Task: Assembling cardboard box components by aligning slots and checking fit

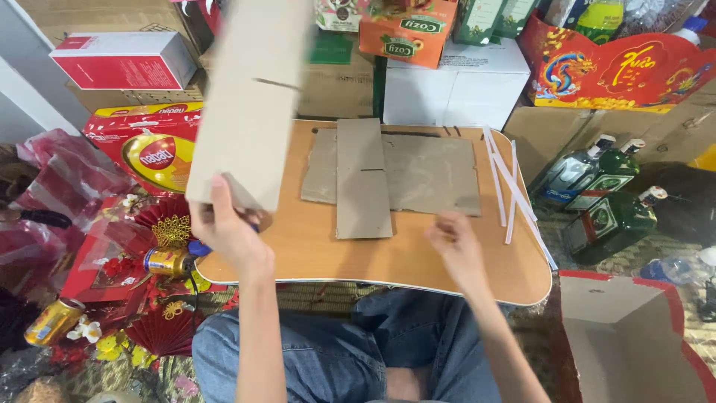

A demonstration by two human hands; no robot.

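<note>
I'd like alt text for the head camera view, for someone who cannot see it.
A person's left hand holds up a long cardboard strip over a small wooden lap table, where more flat cardboard pieces and thin white strips lie. The right hand rests on the tabletop, holding nothing.

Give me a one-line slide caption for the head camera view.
Left hand lifts a slotted cardboard strip above a small wooden table; right hand rests near flat cardboard pieces.
</note>
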